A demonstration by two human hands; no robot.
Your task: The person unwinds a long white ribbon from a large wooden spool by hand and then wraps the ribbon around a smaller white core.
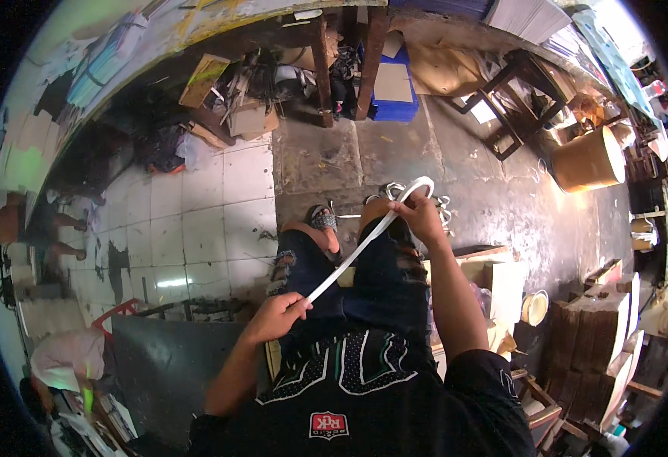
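Note:
A long white flat strap [360, 249] runs taut on a slant across my lap. My left hand [277, 316] is closed on its lower end, near my waist. Higher up and to the right, my right hand [420, 215] grips the strap over my knee, where it curls over in a loop beyond the fingers. More white strap lies in loose loops by my feet, partly hidden behind the right hand and knee.
A dark panel [174, 373] stands at my left, with a co-worker [67, 358] beyond it. Brown stacks [589, 335] are at my right. Farther off are a tan bucket [589, 160], a tipped wooden stool [516, 99] and a blue-edged stack [395, 87].

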